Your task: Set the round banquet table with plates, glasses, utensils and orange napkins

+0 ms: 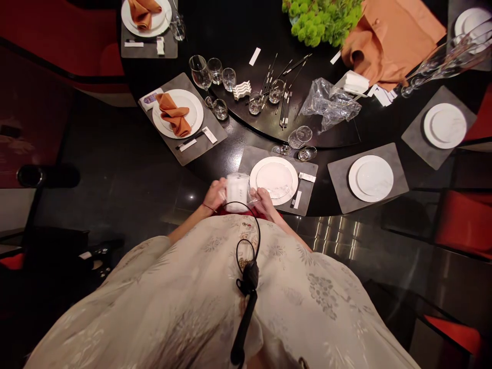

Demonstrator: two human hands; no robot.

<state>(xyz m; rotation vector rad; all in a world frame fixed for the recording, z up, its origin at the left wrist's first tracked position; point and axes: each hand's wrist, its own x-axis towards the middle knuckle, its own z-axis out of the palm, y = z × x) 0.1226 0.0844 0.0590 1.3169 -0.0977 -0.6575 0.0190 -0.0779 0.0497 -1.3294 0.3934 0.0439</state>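
Both my hands hold a small white packet in clear wrapping [237,191] just in front of my body, at the near edge of the round black table [238,31]. My left hand [214,195] grips its left side with curled fingers. My right hand [264,199] pinches its right side. Right behind the packet lies a grey placemat [249,156] bearing a white plate [273,180]. Chopsticks and a white rest [300,188] lie on the mat's right. Two stemmed glasses [302,138] stand behind that plate.
To the left is a set place with a folded orange napkin [172,114] on a plate. More white plates [371,178] sit on mats at right. A crumpled plastic bag [329,105], loose chopsticks [285,105], small glasses, greenery and orange cloth [392,36] fill the turntable. Red chairs [465,223] stand at right.
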